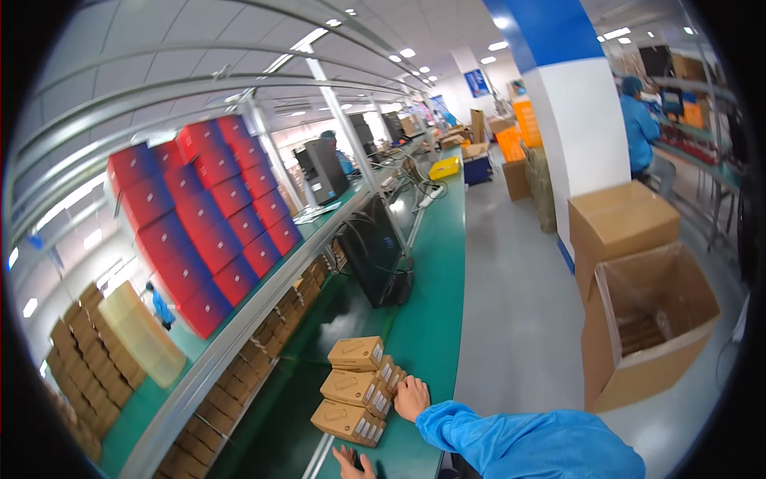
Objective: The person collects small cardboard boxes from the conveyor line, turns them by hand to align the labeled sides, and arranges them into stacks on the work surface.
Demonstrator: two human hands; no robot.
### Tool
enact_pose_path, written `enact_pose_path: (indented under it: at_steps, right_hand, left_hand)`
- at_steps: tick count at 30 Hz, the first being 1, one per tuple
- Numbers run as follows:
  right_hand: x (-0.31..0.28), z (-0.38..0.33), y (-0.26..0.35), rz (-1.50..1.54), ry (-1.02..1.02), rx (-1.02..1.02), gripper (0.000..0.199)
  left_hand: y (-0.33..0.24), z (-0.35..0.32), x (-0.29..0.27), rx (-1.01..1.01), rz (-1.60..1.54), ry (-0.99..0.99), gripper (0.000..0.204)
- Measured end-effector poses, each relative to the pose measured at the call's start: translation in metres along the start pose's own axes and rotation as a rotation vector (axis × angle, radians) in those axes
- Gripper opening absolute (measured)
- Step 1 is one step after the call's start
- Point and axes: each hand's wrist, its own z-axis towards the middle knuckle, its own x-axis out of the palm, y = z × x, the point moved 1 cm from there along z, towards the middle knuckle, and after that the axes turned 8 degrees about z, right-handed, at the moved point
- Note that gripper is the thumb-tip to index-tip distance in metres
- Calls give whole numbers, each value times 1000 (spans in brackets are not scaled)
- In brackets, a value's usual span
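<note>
Several small brown cardboard boxes (349, 386) are stacked close together in stepped rows at the near end of the green bench, with printed line drawings on top and white labels on their ends. My right hand (412, 397), in a blue sleeve, is at the right side of the stack, its fingers bent and pressed against a box there; the fingertips are partly hidden. Just below the front box, my left hand (353, 464) shows at the lower edge with thumb and finger apart. It holds nothing and is only partly in view.
A black monitor (373, 254) stands farther along the green bench (437, 271). Red and blue boxes (214, 215) are piled on the left shelf, with brown boxes beneath. An open carton (650, 319) stands on the floor at right, near a blue-and-white pillar (578, 120). People in blue work farther off.
</note>
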Motion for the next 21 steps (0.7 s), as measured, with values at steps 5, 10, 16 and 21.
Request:
enact_pose_path:
  at_steps: [5,10,16,21]
  right_hand:
    - [-8,-1,-6,-40,83,69,20]
    - [-7,-1,6,148,-7,57,12]
    - [-18,6,-5,401,4,-12,11]
    - [-26,-11,-25,548,110,-100,15]
  left_hand:
    - [60,-22,-26,-45,88,-35,53]
    - [81,-90,-75,-115,66,-335,29]
    - [82,-210,-149,-50,586,-505,15]
    - [51,-353,-295,-388,815,-829,14]
